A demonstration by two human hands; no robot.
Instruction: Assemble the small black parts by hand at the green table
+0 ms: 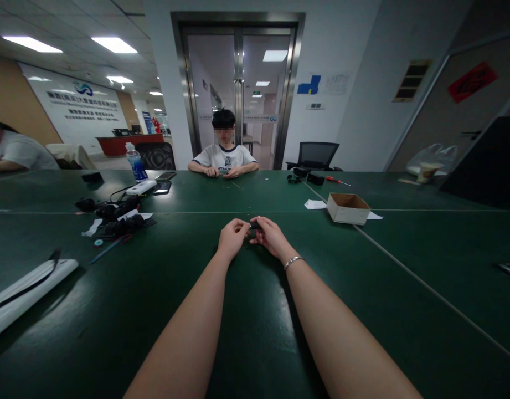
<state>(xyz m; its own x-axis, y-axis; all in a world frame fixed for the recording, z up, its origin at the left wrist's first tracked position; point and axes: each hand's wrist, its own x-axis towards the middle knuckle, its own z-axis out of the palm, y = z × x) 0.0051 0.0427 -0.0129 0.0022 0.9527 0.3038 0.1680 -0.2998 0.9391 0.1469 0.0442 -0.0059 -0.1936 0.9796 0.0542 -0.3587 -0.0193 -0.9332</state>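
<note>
Two bare hands meet in front of me, both closed on one small dark piece (255,225). It looks black and short, and fingers hide much of it, so I can't make out its full shape. The left hand (233,239) pinches its left end; the right hand (271,237), with a silvery bracelet (294,262) at the wrist, grasps the other side. They hold it over the middle of the green table (246,343), near a seam that crosses just beyond the fingertips.

For room, I have bare green surface between the forearms and out to either side. A small open box (348,216) sits well apart on the right, a heap of dark gear (113,228) well apart on the left, with a long white object (34,292) nearer me. At the far edge sits another person (227,158).

That person's shirt seems to read "STAR WARS". The wall sign (88,111) carries Chinese characters and a blue logo, too blurred for me to read.
</note>
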